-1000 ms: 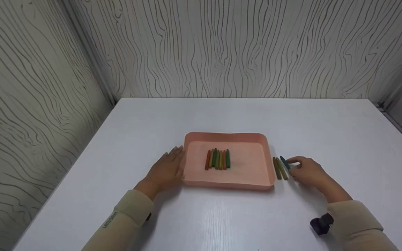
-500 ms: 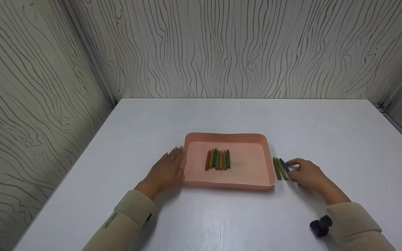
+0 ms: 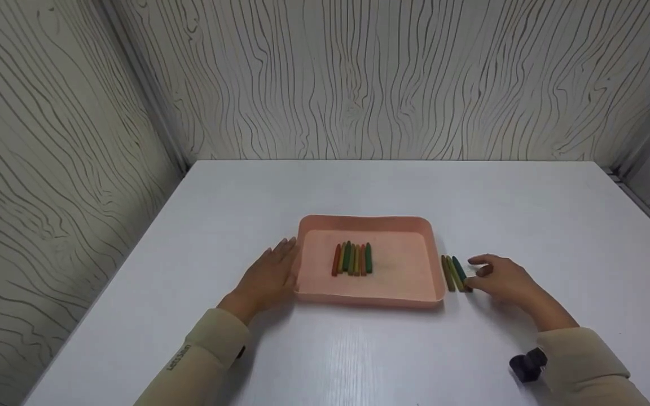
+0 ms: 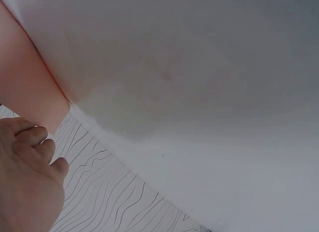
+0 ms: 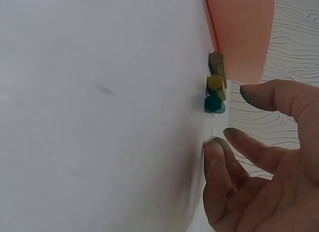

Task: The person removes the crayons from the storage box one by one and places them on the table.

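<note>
A pink tray (image 3: 404, 265) lies on the white table. Inside it several crayons (image 3: 351, 259) in red, yellow, orange and green form a side-by-side row. My left hand (image 3: 267, 276) rests at the tray's left wall, fingers extended. Beyond the right wall lie three more crayons: an olive one (image 3: 448, 273) closest to the tray, a yellowish one (image 3: 455, 274), then a dark teal-green one (image 3: 459, 269). Beside the teal-green crayon (image 5: 214, 104) is my right hand (image 5: 264, 157), its thumb and fingers spread apart with nothing between them. The left wrist view shows the tray's wall (image 4: 30, 82) near the fingertips.
Wood-grain patterned panels (image 3: 353, 79) rise behind the table and at its left and right. A small black device (image 3: 528, 365) sits under the right cuff. The white tabletop (image 3: 359, 355) stretches in front of the tray.
The teal-green crayon, held earlier by my right hand, now lies alongside the other two. The right fingers have opened and drawn slightly right. My left hand and the tray have stayed put.
</note>
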Motion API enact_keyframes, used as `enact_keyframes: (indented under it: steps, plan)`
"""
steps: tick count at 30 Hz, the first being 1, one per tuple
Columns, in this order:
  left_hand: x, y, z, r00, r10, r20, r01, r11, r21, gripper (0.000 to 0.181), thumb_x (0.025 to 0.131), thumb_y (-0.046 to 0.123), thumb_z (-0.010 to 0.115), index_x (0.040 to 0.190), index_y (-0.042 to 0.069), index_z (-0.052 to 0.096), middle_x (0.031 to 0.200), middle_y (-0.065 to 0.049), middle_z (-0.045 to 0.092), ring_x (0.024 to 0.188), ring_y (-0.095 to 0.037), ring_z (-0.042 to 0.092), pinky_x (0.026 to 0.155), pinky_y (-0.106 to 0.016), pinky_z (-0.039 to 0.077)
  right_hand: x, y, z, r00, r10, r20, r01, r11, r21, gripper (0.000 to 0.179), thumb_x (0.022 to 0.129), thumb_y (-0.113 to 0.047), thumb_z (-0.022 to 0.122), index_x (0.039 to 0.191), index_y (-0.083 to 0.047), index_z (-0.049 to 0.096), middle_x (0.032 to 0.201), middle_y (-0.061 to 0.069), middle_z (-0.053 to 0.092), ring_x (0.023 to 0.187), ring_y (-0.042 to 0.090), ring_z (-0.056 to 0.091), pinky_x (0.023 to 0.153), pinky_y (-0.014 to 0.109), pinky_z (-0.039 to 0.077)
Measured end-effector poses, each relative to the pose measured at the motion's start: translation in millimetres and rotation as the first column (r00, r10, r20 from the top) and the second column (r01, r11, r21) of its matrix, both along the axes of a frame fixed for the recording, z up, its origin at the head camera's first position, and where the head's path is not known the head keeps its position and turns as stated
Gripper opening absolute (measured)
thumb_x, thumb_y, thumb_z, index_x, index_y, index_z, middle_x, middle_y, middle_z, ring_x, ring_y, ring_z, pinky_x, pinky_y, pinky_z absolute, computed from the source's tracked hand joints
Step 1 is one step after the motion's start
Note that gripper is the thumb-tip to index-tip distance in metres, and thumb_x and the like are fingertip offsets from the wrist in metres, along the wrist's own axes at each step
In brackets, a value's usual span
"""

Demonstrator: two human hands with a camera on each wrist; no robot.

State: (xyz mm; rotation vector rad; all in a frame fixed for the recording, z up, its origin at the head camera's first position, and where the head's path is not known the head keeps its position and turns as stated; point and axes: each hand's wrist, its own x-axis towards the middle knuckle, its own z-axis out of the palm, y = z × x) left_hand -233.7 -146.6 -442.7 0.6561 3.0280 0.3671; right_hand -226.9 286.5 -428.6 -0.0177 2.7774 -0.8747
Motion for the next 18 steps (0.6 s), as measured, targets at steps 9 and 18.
enact_keyframes:
  steps: [9,18]
  plan:
    - [0.8,0.0,-0.5,1.0,0.009,0.013,-0.009,1.0,0.004,0.055,0.103,0.028,0.033,0.152,0.006,0.021,0.157,-0.006,0.019,0.143,-0.022,0.014,0.115,-0.039,0.012,2.4,10,8.2,0.993,0.061,-0.106,-0.05,0.993,0.105,0.064,0.09,-0.04,0.061,0.131,0.008,0.048,0.122,0.036,0.051,0.111,0.053,0.048,0.087,0.061,0.042]
    - [2.6,-0.2,1.9,1.0,-0.005,0.016,0.005,1.0,-0.009,0.054,0.101,0.024,0.031,0.151,0.003,0.024,0.157,-0.006,0.019,0.143,-0.022,0.013,0.115,-0.038,0.013,1.8,15,15.1,0.981,0.017,-0.195,0.029,0.973,0.229,0.082,0.087,-0.066,0.049,0.133,0.001,0.05,0.129,0.035,0.044,0.112,0.056,0.043,0.077,0.072,0.038]
